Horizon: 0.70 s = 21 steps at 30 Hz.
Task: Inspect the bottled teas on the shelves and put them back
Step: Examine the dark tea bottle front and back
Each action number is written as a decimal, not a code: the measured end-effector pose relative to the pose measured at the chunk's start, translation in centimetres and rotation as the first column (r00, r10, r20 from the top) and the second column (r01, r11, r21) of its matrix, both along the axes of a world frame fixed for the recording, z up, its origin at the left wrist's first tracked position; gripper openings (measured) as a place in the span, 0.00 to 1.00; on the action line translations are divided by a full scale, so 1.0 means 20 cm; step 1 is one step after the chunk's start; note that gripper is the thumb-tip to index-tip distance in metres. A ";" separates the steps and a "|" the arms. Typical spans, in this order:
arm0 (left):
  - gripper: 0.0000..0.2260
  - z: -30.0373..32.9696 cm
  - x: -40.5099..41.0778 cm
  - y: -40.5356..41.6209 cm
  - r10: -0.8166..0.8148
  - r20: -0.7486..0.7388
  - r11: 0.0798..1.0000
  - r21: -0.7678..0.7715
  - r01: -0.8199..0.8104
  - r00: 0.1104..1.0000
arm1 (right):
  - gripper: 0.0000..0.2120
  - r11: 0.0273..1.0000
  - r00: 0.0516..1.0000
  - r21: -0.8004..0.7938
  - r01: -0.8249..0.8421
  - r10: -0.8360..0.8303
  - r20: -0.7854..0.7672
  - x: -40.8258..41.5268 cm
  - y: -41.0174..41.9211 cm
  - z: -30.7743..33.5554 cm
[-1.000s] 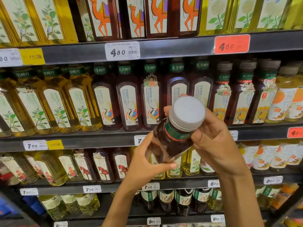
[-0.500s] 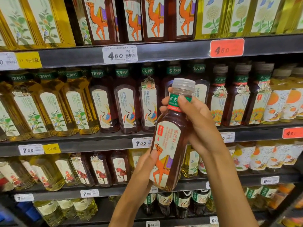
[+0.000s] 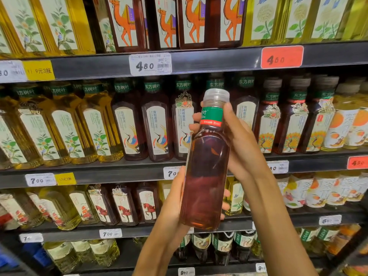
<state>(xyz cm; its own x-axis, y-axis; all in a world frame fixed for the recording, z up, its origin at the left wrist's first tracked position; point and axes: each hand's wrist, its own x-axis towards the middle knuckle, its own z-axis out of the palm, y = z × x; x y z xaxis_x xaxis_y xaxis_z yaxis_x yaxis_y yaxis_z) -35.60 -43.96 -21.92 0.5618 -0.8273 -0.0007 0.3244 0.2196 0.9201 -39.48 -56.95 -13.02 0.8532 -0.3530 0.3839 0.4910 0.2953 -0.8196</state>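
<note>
I hold a dark red tea bottle (image 3: 207, 172) upright in front of the shelves, with a clear cap and a green neck band. Its plain side faces me; the label is turned away. My right hand (image 3: 239, 144) grips the neck and upper body from the right. My left hand (image 3: 175, 204) cups the lower body from the left, fingers wrapped behind it. Rows of dark and yellow bottled teas (image 3: 155, 128) stand on the shelf behind.
Dark shelves (image 3: 219, 60) carry price tags (image 3: 150, 63) and a red tag (image 3: 281, 56). Camel-label bottles (image 3: 127, 22) fill the top shelf, yellow teas (image 3: 67, 134) the left, orange-label bottles (image 3: 342, 124) the right. Lower shelves hold more bottles (image 3: 123, 206).
The bottle went from tilted cap-toward-me to upright, then rotated so its camel label turned away. My left hand shifted to cup the lower body.
</note>
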 end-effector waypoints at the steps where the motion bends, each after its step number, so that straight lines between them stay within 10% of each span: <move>1: 0.28 0.00 0.01 0.00 0.069 0.049 0.996 0.057 -0.072 0.996 | 0.20 1.000 1.000 -0.010 0.014 -0.014 0.005 0.00 0.00 0.00; 8: 0.31 0.03 -0.01 0.00 0.250 0.225 0.954 0.112 -0.279 0.942 | 0.22 0.984 0.987 -0.086 0.156 -0.158 -0.023 0.01 0.03 0.00; 17: 0.33 0.00 -0.01 0.02 -0.152 -0.108 0.988 -0.041 0.149 0.982 | 0.17 1.000 0.999 0.018 -0.002 0.002 -0.034 0.01 0.03 -0.01; 21: 0.29 0.01 0.05 0.03 0.059 0.057 0.996 0.068 -0.063 0.997 | 0.20 0.993 0.993 -0.041 0.113 -0.113 0.018 -0.01 0.02 0.01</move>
<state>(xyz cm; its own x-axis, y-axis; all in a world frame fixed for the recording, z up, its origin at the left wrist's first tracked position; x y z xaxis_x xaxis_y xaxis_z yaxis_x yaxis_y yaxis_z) -34.53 -43.27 -21.65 0.6121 -0.7904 -0.0245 0.2605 0.1723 0.9500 -39.64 -56.47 -12.88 0.8025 -0.4302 0.4134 0.5322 0.2029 -0.8220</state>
